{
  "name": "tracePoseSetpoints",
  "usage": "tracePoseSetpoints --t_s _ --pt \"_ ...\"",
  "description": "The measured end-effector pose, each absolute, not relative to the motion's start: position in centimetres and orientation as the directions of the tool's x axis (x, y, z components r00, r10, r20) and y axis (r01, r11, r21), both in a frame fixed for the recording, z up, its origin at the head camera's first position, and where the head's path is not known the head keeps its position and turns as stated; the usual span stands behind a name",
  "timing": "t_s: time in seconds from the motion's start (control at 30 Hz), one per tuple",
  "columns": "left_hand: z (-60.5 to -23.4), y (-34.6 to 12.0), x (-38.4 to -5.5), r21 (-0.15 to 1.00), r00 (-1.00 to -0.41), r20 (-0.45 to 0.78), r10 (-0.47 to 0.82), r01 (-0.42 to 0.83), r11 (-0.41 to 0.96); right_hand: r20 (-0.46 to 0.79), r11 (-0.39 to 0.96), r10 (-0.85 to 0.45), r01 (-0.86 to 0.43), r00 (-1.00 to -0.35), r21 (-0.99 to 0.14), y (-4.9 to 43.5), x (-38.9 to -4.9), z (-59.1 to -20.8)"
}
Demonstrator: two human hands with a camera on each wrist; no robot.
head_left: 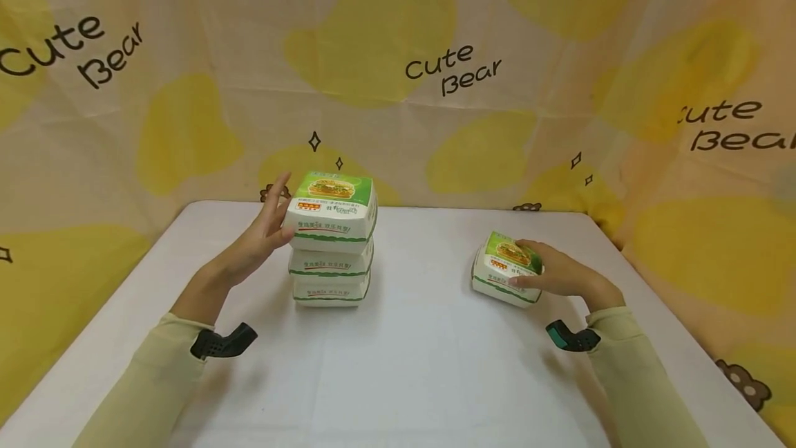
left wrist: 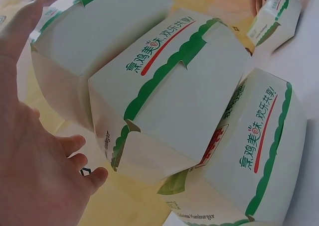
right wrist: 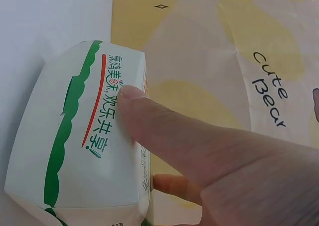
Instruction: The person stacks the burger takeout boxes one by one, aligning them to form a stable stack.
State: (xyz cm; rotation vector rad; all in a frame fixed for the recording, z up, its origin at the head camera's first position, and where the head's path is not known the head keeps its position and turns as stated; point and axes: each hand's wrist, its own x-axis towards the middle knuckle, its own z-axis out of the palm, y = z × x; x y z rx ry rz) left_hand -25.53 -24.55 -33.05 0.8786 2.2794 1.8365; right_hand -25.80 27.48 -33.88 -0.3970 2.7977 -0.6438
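Observation:
Three white-and-green paper burger boxes stand stacked on the left of the table; the top box [head_left: 332, 213] has a burger picture on its lid. Under it sit the middle box [head_left: 329, 265] and the bottom box [head_left: 329, 292]. My left hand [head_left: 261, 234] is at the left side of the top box, fingers extended and thumb tip right at its front corner. In the left wrist view, this hand [left wrist: 40, 161] lies alongside the stack. Across the table, my right hand [head_left: 553, 268] grips a fourth burger box [head_left: 504, 289], its thumb [right wrist: 164, 121] against the printed front wall.
A white table [head_left: 404, 365] lies under everything. Behind it hangs a yellow-patterned cloth [head_left: 385, 109] with "Cute Bear" lettering, close to the table's back edge. Dark wrist devices [head_left: 224, 341] show at both sleeves.

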Motion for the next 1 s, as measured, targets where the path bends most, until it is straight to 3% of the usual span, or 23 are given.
tracePoseSetpoints --t_s 1.0 --pt "-33.13 -24.30 -25.70 0.920 -0.824 0.242 0.513 0.363 0.148 -0.194 0.853 -0.352 -0.228 -0.916 -0.469 27.66 -25.91 -33.93"
